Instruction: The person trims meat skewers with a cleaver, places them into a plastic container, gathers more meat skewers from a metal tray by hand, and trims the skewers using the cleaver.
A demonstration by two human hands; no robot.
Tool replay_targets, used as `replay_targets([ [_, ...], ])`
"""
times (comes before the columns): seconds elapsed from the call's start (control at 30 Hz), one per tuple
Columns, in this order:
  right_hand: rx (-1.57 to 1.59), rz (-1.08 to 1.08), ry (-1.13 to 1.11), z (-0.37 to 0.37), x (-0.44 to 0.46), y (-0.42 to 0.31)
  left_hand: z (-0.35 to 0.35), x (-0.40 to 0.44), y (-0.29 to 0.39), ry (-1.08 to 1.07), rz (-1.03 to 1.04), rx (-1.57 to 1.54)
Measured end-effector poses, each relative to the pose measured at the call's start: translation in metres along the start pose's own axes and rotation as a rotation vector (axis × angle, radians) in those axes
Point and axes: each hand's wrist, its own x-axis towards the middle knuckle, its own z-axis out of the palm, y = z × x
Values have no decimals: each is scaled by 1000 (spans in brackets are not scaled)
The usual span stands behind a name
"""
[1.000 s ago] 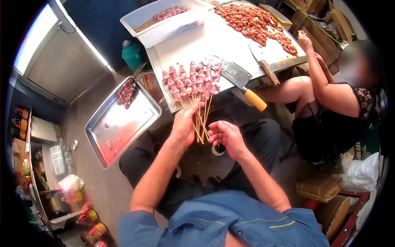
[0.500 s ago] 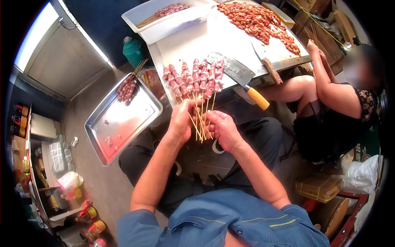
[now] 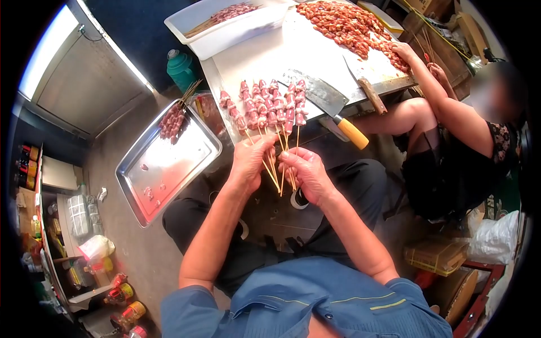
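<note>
Several meat skewers [image 3: 273, 106] fan out over the near left edge of the white board [image 3: 256, 62], their bare sticks pointing down toward me. My left hand [image 3: 249, 160] is closed round the sticks just below the meat. Fingers of my right hand [image 3: 309, 173] pinch the sticks on the right side, a little lower. To the right of the meat lies a cleaver [image 3: 321, 96] with a yellow handle, which juts past the board's edge. A metal tray [image 3: 163, 169] at the left holds a small bundle of skewers [image 3: 173, 122] at its top end.
A white tub [image 3: 225, 36] with skewers stands at the back, beside a heap of cut meat [image 3: 346, 28]. A wooden-handled knife [image 3: 369, 93] lies near the right edge. A co-worker [image 3: 451, 124] sits at the right. A teal bottle [image 3: 180, 69] stands behind the metal tray.
My right hand has moved in to the sticks and closed on them. The skewers have shifted within the fan. The co-worker's one hand has reached to the meat heap.
</note>
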Motion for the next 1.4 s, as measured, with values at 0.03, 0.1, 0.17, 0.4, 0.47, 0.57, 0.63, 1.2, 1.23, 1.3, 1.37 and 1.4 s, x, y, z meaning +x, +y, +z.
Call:
replay_targets([
  [0.03, 1, -3, -7, 0, 0, -1, 0, 0, -1, 0, 0, 0],
  [0.1, 8, -4, 0, 1, 0, 0, 1, -2, -1, -46, 9, -65],
  [0.17, 14, -4, 9, 1, 0, 1, 0, 0, -3, -42, 9, -47],
  [0.4, -2, -11, -26, 4, -2, 2, 3, -1, -5, -86, -8, 106],
  [0.47, -32, 1, -47, 2, -3, 2, 3, 1, -7, -85, 0, 112],
  [0.57, -29, 23, -143, 13, -12, -4, 1, 4, -10, -237, 24, 135],
  [0.63, -16, 18, -174, 11, -8, 2, 7, -2, -1, -264, -84, 84],
  [1.2, -472, -615, 404, -22, -53, 18, 17, 17, -13, -556, -271, -279],
  [1.23, -532, -704, 425, -23, -57, 15, 15, 19, -15, -562, -292, -309],
  [1.3, -645, -912, 454, -11, -55, 3, 17, 17, -16, -549, -327, -356],
  [1.37, -840, -1086, 452, -2, -48, -3, 14, 28, -27, -636, -361, -473],
  [1.4, -915, -1167, 429, 7, -45, -8, 18, 26, -24, -720, -392, -590],
])
